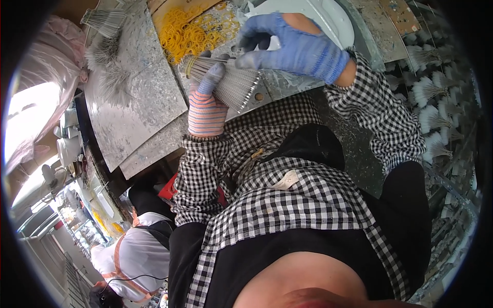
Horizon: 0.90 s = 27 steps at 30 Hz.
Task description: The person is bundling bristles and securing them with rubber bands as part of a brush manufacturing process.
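My left hand (pixel 207 105), in an orange-pink striped glove with grey-blue fingertips, is closed around a fan-shaped bundle of thin metal rods (pixel 233 84). Yellow rubber bands circle the bundle's narrow end, and the bright rod tips spread toward me on the right. Just above the bundle's right side is my right hand (pixel 295 49), in a blue glove with a hole on its back. Its fingers are bent, with a gap between them and the thumb, and nothing shows in them. The thumb tip is close to the rods; whether it touches them I cannot tell.
Loose yellow rubber bands (pixel 185 31) lie in a pile beyond my left hand. More fanned bundles (pixel 110 56) sit on the stained metal table (pixel 138 108) at left. A pale round basin (pixel 334 20) stands behind my right hand. Bundles with white tips (pixel 436 118) fill the right side. Another person (pixel 136 251) is at lower left.
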Each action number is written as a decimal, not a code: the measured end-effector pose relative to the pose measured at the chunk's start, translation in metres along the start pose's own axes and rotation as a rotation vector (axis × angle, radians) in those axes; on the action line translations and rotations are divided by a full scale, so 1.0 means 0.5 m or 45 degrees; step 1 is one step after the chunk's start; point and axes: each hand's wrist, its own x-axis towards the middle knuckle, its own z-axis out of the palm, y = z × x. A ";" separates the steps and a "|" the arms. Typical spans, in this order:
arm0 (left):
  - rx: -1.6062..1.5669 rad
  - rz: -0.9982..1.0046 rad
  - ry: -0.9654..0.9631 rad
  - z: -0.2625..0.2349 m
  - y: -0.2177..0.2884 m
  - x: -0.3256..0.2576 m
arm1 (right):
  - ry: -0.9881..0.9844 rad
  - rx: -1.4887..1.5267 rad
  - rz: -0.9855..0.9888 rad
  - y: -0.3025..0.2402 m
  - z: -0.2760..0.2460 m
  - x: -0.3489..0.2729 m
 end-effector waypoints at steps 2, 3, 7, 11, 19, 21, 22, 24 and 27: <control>0.182 -0.010 -0.056 0.002 0.011 0.005 | -0.096 -0.071 0.068 0.000 0.003 0.010; 0.231 -0.020 -0.076 0.004 0.018 0.008 | -0.191 -0.134 0.088 -0.001 0.003 0.016; 0.293 -0.099 -0.217 0.012 0.037 0.010 | -0.321 -0.195 0.121 -0.007 -0.001 0.024; 0.423 -0.169 -0.245 0.021 0.042 0.013 | -0.390 -0.377 0.201 -0.003 0.006 0.010; 0.565 -0.040 -0.255 0.033 0.042 0.025 | 0.108 -0.366 -0.548 0.046 0.038 -0.010; 0.528 -0.011 -0.245 0.036 0.035 0.028 | 0.094 -0.476 -0.515 0.047 0.038 -0.017; 0.495 0.019 -0.241 0.037 0.032 0.031 | 0.074 -0.596 -0.445 0.045 0.038 -0.023; 0.451 0.012 -0.234 0.038 0.027 0.036 | 0.044 -0.674 -0.347 0.036 0.040 -0.032; 0.401 0.006 -0.224 0.041 0.022 0.045 | -0.011 -0.751 -0.109 0.025 0.044 -0.035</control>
